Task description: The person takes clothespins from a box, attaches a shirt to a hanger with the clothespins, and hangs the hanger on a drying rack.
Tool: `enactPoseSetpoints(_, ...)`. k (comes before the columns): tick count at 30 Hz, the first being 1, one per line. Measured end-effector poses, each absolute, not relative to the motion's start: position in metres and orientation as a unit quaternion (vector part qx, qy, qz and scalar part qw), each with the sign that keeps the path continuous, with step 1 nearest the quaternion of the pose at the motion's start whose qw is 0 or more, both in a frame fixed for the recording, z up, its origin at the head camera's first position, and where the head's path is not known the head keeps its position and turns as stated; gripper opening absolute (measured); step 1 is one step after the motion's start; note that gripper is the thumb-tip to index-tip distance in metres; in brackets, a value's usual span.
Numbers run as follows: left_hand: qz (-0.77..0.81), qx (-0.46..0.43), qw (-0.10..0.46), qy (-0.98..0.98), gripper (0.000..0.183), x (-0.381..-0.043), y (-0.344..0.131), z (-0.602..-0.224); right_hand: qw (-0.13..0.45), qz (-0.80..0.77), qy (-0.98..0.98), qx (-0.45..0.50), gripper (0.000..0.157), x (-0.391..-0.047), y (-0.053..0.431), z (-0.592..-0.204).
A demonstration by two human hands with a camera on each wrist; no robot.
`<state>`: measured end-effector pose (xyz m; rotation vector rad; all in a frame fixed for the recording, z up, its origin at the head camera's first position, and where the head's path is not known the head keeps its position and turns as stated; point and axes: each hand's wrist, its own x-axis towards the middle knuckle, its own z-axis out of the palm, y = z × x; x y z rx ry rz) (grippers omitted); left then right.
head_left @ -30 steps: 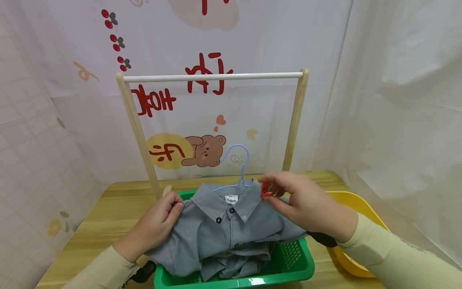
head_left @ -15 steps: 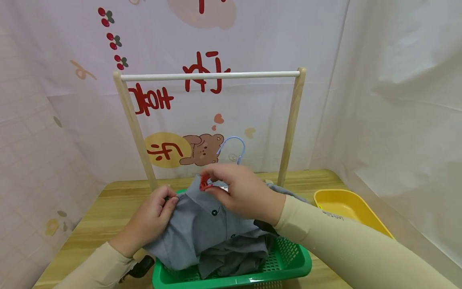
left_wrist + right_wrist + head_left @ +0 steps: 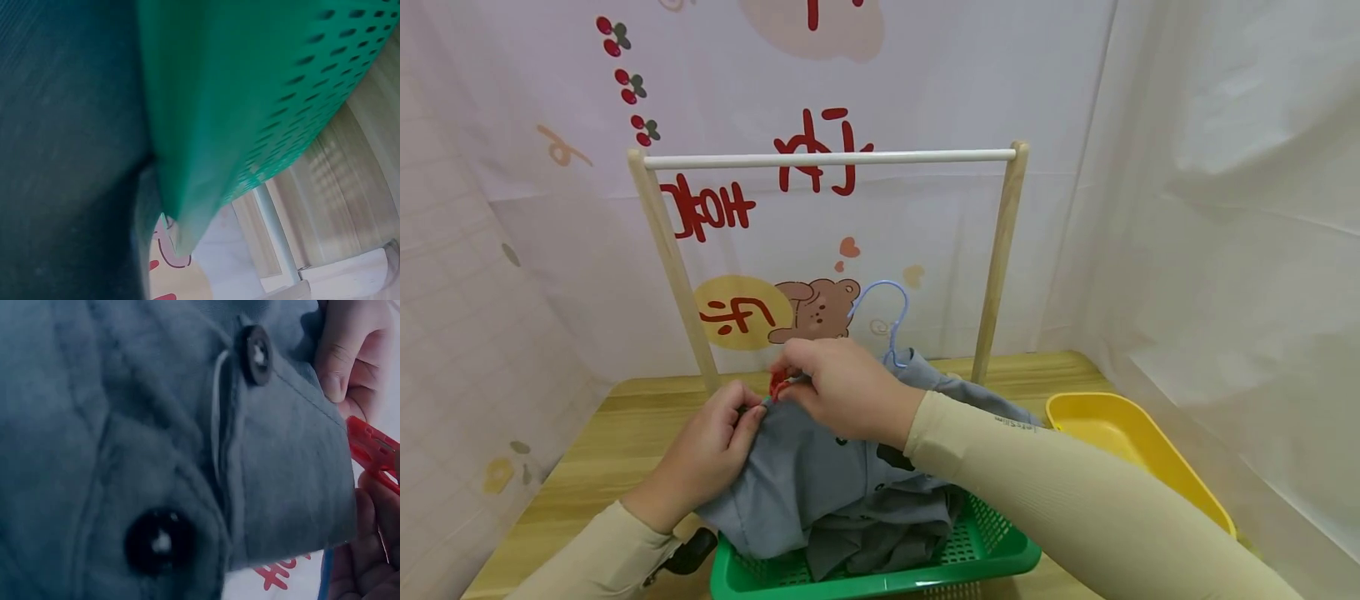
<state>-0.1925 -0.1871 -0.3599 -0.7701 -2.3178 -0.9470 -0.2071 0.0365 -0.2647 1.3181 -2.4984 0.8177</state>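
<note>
A grey button-up shirt (image 3: 805, 475) lies over the green basket (image 3: 880, 583), its collar largely hidden by my right arm. My left hand (image 3: 707, 446) pinches the shirt at its left shoulder. Between the thumb and fingers of my right hand (image 3: 850, 387) is a red clothespin (image 3: 780, 383), held at the shoulder seam close beside the left fingertips. In the right wrist view the clothespin (image 3: 375, 447) meets the shirt's edge, just below the left thumb. From the shirt's neck rises the hook of a blue hanger (image 3: 895, 321). Only shirt and basket wall (image 3: 262, 100) fill the left wrist view.
Behind the basket stands a rack with a white rail (image 3: 827, 158) and wooden posts. A yellow tray (image 3: 1138, 442) sits to the right on the wooden table (image 3: 602, 450), partly behind my right sleeve. A printed curtain hangs at the back.
My right hand has carried the red clothespin leftward across the collar to the left shoulder. The hanger's hook has shifted slightly up and left. My left hand keeps its grip.
</note>
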Motion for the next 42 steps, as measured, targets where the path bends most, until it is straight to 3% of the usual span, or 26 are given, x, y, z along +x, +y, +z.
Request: enactPoseSetpoints(42,-0.312,-0.299,0.295,-0.852,0.024,-0.193,-0.184,-0.361,0.038,0.203,-0.896,0.394,0.007,-0.208,0.020,-0.255)
